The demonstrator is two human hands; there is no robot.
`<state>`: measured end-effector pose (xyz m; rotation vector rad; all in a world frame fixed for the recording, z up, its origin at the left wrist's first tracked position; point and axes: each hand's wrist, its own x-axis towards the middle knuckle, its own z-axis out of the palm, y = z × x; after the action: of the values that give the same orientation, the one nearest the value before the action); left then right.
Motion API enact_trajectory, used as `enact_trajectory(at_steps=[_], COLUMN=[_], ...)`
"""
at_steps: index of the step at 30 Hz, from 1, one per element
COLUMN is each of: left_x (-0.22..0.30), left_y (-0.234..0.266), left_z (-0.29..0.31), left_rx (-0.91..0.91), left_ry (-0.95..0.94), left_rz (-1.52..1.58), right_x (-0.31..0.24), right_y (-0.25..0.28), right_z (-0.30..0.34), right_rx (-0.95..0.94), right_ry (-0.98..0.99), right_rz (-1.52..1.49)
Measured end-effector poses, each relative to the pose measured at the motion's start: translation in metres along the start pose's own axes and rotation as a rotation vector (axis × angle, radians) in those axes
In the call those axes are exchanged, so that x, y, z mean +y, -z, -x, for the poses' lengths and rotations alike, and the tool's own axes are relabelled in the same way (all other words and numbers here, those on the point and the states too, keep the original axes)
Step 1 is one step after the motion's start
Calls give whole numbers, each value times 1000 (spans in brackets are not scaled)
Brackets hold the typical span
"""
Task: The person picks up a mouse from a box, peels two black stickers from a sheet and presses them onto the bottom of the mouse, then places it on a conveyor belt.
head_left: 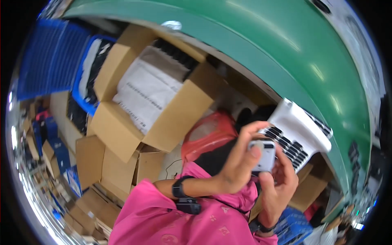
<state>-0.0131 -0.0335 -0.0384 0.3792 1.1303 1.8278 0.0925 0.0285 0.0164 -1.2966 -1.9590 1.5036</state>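
Note:
Both of my hands hold one small white rounded box (264, 157) close under the camera. My left hand (241, 159) wraps it from the left, thumb on its front face. My right hand (278, 184) supports it from below and the right. Each wrist wears a black band, and pink sleeves cover my arms. Right behind the box stands a white slotted basket (300, 130) with dark items in its slots.
A large open cardboard box (153, 96) with white bags stands at the left, and a red plastic bag (208, 134) lies beside it. Blue crates (53, 57) and flattened cardboard (104, 171) fill the far left. A green curved surface (294, 45) arches above.

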Motion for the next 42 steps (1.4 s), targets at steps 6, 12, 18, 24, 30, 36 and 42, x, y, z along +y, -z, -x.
enact_trajectory(at_steps=[6,12,18,24,30,36,42], left_x=[15,53,52,35,-28,-119,-178], left_y=[11,46,54,109,286,414,452], left_z=[-3,-16,-17,-41,-132,-185,-199], left_rx=[-181,-449,-400,-41,584,783,521], left_ry=[-295,-95,-619,-314,107,320,114], left_rz=[-160,-337,-1055,-614,-184,-1277,-1505], right_x=[13,12,3,18,88,153,176], right_y=[-4,15,-1,54,165,175,193], right_z=[1,-17,-19,-25,-2,-58,-73], right_rx=[-38,-100,-100,88,637,883,812], right_ry=[-79,-54,-60,27,-507,-267,-270], right_rz=[-439,-146,-131,-44,-253,-477,-854])
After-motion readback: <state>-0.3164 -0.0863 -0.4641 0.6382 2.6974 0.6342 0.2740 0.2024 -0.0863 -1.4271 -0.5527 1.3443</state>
